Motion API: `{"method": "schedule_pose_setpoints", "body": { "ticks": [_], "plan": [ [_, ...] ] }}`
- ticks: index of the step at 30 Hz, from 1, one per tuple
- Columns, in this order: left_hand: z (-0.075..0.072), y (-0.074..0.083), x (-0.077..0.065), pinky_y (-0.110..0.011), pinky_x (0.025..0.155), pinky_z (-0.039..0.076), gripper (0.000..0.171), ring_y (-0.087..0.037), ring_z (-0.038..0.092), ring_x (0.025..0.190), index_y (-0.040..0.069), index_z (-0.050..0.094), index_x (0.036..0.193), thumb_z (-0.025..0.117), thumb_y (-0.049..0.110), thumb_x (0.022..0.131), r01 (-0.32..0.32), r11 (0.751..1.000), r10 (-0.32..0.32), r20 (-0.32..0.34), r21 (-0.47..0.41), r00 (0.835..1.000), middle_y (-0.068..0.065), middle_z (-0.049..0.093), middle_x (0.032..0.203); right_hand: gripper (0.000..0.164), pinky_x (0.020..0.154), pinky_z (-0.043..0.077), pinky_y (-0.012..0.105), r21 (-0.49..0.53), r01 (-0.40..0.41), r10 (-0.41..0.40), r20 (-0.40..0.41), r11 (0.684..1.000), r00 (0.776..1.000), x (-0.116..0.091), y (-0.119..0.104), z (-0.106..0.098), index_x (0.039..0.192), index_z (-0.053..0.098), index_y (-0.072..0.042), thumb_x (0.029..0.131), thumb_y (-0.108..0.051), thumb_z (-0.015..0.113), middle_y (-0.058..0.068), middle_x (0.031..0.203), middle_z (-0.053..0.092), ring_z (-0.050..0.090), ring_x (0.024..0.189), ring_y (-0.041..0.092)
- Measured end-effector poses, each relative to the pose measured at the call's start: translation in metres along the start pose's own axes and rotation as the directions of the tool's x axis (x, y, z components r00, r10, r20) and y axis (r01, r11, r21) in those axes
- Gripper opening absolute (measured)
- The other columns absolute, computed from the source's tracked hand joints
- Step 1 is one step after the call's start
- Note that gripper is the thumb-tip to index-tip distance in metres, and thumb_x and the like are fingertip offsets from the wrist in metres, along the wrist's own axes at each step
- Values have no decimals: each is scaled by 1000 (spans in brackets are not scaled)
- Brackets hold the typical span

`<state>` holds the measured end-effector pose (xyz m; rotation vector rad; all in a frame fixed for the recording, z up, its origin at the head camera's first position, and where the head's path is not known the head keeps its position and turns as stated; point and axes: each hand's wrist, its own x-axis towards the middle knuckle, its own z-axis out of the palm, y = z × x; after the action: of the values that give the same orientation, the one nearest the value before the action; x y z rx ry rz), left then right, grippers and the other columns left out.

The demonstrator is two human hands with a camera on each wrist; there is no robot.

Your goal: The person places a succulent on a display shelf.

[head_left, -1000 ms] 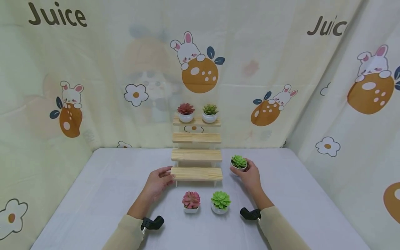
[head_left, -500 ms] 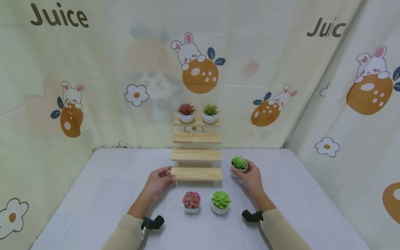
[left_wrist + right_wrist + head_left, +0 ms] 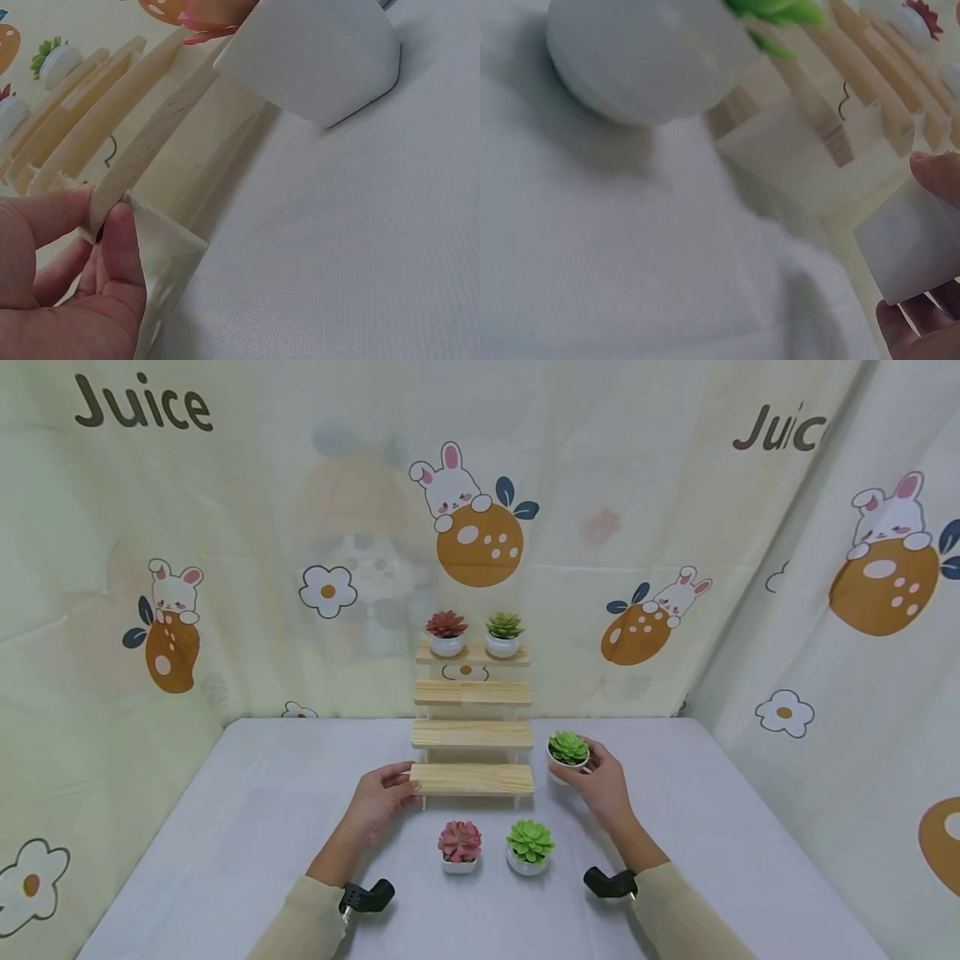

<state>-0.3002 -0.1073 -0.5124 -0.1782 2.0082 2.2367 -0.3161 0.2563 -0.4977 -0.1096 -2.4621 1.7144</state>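
My left hand [image 3: 379, 795] pinches the left end of the lowest step of a tiered wooden stand [image 3: 472, 779]; in the left wrist view thumb and fingers close on the board [image 3: 142, 150]. To the right of the stand, my right hand [image 3: 600, 777] grips a green potted succulent [image 3: 568, 748] by its white pot. In the right wrist view that pot [image 3: 911, 240] is tilted and held off the cloth between thumb and fingers. A pink succulent [image 3: 460, 843] and a bright green succulent [image 3: 530, 843] stand in front of the stand.
On the top step sit a red succulent [image 3: 447, 632] and a yellow-green succulent [image 3: 503, 633] in round white pots. A white cloth covers the table [image 3: 262, 793]. A printed curtain [image 3: 262, 510] hangs behind the stand and along the sides.
My right hand dips slightly with the green succulent, then moves it a little left, nearer the stand. My left hand keeps its place on the lowest step.
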Motion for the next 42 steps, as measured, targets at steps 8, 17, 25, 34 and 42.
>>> {"method": "schedule_pose_setpoints", "body": {
  "ticks": [8,17,25,34,42],
  "plan": [
    [0,1,-1,-29,81,63,45,-16,66,89,-4,58,139,67,-3,94,4,1000,-4,-6,3,1000,-13,63,109,85,93,55,16,59,52,-53,24,997,998,-5,-27,2,149,47,-8,80,-35,89,14,148,56,55,136,28],
    [1,2,-2,-30,83,63,45,-15,66,89,-4,58,139,67,-2,95,8,1000,-8,-5,11,1000,-12,63,109,79,91,54,12,107,96,-101,43,990,994,-6,-50,4,147,46,-5,83,-27,87,15,147,57,58,133,28],
    [0,1,-2,-28,80,63,44,-17,67,90,-4,58,138,67,-2,95,13,1000,-13,-5,12,1000,-14,64,110,76,89,55,11,110,137,-143,42,984,989,-1,-66,8,146,48,-4,83,-20,87,17,145,59,61,126,23],
    [0,0,1,-29,81,63,43,-17,67,91,-2,60,137,67,-2,95,21,1000,-21,-5,20,1000,-15,64,111,78,89,56,14,103,167,-174,64,981,983,2,-89,14,147,52,-9,81,-27,89,13,140,61,63,119,25],
    [0,0,1,-28,81,63,43,-17,67,91,-2,60,136,68,-2,94,21,1000,-21,-5,8,1000,-14,64,110,72,92,57,17,156,193,-211,105,969,972,6,-102,28,144,56,-9,81,-23,89,12,138,64,65,119,21]
  ]
}}
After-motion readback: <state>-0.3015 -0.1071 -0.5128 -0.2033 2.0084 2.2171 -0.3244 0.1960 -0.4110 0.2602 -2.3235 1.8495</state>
